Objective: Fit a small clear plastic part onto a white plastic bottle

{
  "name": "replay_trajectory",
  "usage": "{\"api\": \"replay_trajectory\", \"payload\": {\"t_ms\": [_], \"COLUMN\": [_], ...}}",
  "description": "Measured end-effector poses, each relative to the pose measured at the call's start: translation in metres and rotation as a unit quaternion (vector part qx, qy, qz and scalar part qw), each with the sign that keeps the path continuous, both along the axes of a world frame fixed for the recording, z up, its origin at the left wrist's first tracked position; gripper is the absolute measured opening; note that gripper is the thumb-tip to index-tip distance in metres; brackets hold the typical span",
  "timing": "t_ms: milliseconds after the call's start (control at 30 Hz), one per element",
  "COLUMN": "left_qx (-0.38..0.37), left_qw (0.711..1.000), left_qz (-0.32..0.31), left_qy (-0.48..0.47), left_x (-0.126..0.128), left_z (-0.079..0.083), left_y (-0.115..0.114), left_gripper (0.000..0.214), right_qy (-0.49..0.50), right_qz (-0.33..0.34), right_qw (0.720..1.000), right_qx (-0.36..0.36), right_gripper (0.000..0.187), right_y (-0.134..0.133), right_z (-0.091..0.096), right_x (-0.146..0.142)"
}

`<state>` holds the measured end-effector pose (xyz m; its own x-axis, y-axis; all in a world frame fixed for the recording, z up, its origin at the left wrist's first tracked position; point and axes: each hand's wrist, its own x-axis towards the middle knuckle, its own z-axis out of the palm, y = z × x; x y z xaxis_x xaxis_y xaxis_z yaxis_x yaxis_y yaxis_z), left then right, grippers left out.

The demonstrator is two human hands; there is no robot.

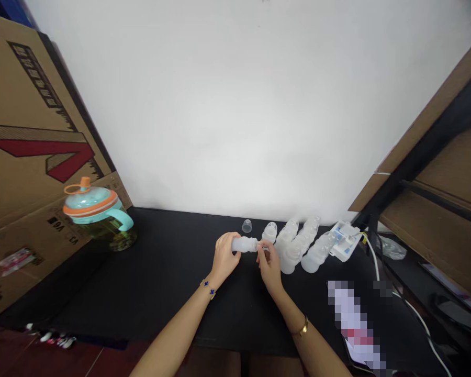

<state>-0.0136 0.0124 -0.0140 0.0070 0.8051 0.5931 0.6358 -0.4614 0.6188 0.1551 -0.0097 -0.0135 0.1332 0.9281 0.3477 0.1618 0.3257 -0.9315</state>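
Note:
My left hand [226, 252] is closed around the base of a small translucent white bottle [244, 244], shaped like a baby bottle. It lies sideways above the table, its neck pointing right. At the neck end, my right hand [269, 262] pinches with thumb and fingers; they hide the very tip, so any small part there cannot be made out. Behind the bottle, a clear dome cap [247, 226] sits on the black table [172, 283]. Just right of my right hand stand several similar bottles [288, 256] in close rows, with clear domed tops.
A large jug [98, 209] with a turquoise and orange lid stands at left, beside a cardboard box [31, 199]. At right are a white power strip [344, 241], cables [377, 262] and a phone [355, 330] with a blurred screen. A white wall [235, 115] rises behind.

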Motion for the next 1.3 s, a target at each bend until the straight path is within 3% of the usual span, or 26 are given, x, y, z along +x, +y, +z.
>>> {"api": "replay_trajectory", "payload": {"t_ms": [400, 1300], "left_qx": [0.051, 0.107], "left_qw": [0.998, 0.992], "left_qz": [0.018, 0.021], "left_qy": [0.035, 0.063], "left_x": [-0.0001, -0.0054], "left_z": [0.0018, 0.0055], "left_y": [-0.001, -0.0008], "left_gripper": [0.047, 0.043], "right_qy": [0.005, 0.023], "right_qz": [-0.003, -0.021], "right_qw": [1.0, 0.998], "right_qx": [-0.01, -0.046], "right_gripper": [0.043, 0.05], "right_y": [0.0034, 0.0032], "right_z": [-0.0053, 0.0039], "right_x": [0.0016, 0.003]}}
